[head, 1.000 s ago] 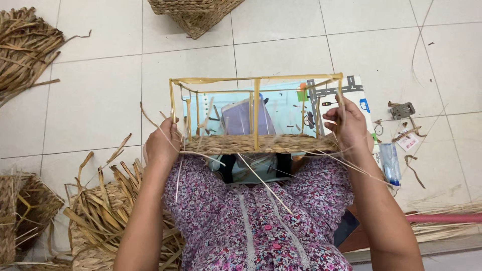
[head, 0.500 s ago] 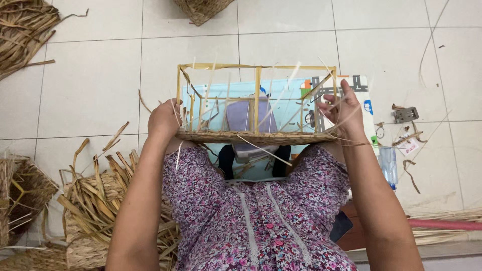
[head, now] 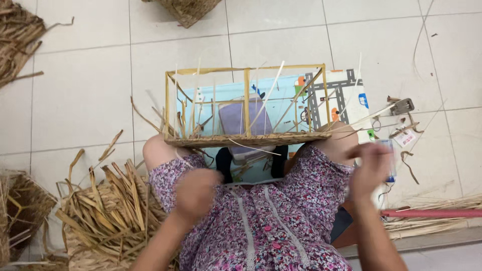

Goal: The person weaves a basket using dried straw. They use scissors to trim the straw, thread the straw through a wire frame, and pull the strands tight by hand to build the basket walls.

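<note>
**Hands off frame, both blurred**

Left hand (head: 195, 193) and right hand (head: 369, 165) are raised off the frame (head: 246, 105); nothing is seen held, but their spread cannot be told through blur. Frame is balanced on the knees, so it is best steadied before any strand is pulled. Rectangular cane box, woven strip along near edge, loose strands (head: 271, 90) poking up.

Both hands (head: 196, 193) off the frame (head: 246, 105)

Pale tiled floor (head: 80, 95) with grey grout lines, evenly lit; dried straw heaps (head: 108, 211) at the left, perhaps a step edge (head: 432, 241) lower right.
</note>
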